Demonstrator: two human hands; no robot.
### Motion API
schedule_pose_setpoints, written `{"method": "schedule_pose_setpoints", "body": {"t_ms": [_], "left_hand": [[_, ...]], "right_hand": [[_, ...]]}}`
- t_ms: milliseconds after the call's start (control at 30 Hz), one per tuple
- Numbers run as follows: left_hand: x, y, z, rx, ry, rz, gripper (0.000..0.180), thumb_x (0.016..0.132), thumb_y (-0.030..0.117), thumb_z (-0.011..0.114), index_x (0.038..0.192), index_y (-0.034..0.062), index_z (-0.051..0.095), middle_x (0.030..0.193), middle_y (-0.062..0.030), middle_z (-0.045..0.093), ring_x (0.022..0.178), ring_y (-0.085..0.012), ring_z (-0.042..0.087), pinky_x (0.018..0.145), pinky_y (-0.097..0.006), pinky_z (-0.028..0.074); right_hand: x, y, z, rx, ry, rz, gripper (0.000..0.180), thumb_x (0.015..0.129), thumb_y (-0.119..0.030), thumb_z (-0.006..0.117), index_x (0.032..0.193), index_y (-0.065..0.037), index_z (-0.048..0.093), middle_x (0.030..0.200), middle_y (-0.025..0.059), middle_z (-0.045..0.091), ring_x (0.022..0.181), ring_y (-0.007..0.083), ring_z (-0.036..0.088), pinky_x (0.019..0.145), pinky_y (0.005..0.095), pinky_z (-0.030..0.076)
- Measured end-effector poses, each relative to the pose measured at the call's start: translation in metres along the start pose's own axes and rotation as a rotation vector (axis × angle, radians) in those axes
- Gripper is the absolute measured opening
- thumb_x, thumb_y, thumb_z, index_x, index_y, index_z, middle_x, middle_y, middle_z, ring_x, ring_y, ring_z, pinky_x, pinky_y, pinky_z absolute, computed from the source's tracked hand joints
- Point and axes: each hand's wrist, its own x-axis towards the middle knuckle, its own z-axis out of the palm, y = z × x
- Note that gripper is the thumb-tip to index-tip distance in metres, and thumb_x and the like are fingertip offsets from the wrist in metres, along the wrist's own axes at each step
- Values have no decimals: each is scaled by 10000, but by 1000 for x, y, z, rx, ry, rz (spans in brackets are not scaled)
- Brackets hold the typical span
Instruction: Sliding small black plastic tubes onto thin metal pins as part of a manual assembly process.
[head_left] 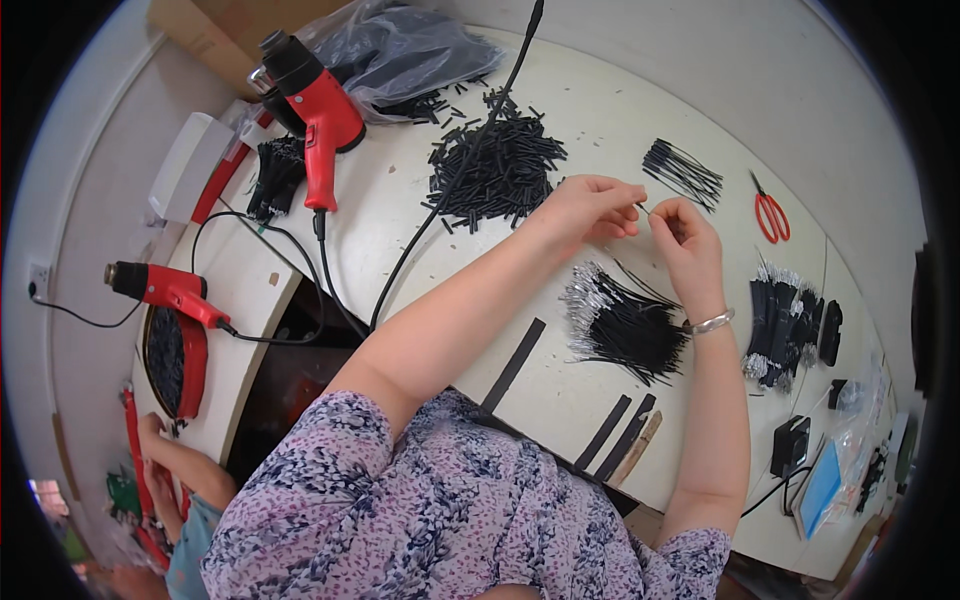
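My left hand (pixel 598 203) and my right hand (pixel 690 245) meet over the table, both with fingertips pinched. Between them shows a small dark piece, apparently a short black tube (pixel 641 207), at my left fingertips. A thin black wire (pixel 648 286) trails below my right hand, whose fingers hide its upper end. Right under my hands lies a bundle of black wires (pixel 635 330) with silvery ends. To the left is a heap of short black tube pieces (pixel 500 165). Beyond my right hand sits a small row of black wires (pixel 684 174).
Red-handled scissors (pixel 771 215) lie at the right, near more wire bundles (pixel 778 325). A red heat gun (pixel 322 130) stands at the left, its cord crossing the table; another heat gun (pixel 165 290) is farther left. Black strips (pixel 515 363) lie near the front edge. Another person's arm (pixel 190 465) shows lower left.
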Motion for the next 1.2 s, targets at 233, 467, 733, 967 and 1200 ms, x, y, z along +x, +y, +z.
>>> {"method": "schedule_pose_setpoints", "body": {"t_ms": [233, 467, 733, 967, 1200], "left_hand": [[3, -4, -3, 128, 58, 6, 243, 897, 262, 666, 852, 23, 673, 709, 9, 608, 615, -70, 565, 599, -203, 443], [0, -1, 2, 117, 89, 46, 228, 908, 242, 648, 865, 19, 672, 720, 5, 618, 616, -67, 574, 604, -199, 452], [1, -1, -3, 79, 93, 70, 210, 903, 223, 653, 892, 14, 676, 724, -6, 625, 635, -73, 594, 636, -201, 474], [1, -2, 1, 169, 103, 18, 256, 880, 277, 691, 797, 39, 647, 689, -1, 605, 572, -81, 560, 558, -200, 427], [4, -7, 4, 144, 127, -24, 418, 956, 407, 559, 863, 10, 654, 696, -2, 583, 562, -101, 546, 566, -226, 450]], "right_hand": [[-1, -3, 2, -70, -14, -119, 67, 856, -19, 603, 855, -13, 536, 699, -16, 514, 614, 50, 454, 563, 216, 408], [-3, -11, 3, -103, -6, -61, 55, 877, -22, 596, 871, -21, 542, 741, -42, 507, 648, 25, 448, 582, 189, 390], [-2, -8, 1, -121, 17, -84, 77, 833, -17, 613, 861, -9, 542, 712, 11, 541, 615, 79, 473, 580, 233, 430], [-5, -13, 6, -213, 50, -141, 86, 831, -19, 617, 859, -13, 535, 717, 20, 543, 613, 91, 478, 580, 241, 435], [-3, -3, 7, -138, 26, -131, 77, 846, -32, 615, 859, -17, 541, 710, 7, 541, 606, 81, 482, 570, 236, 433]]}}
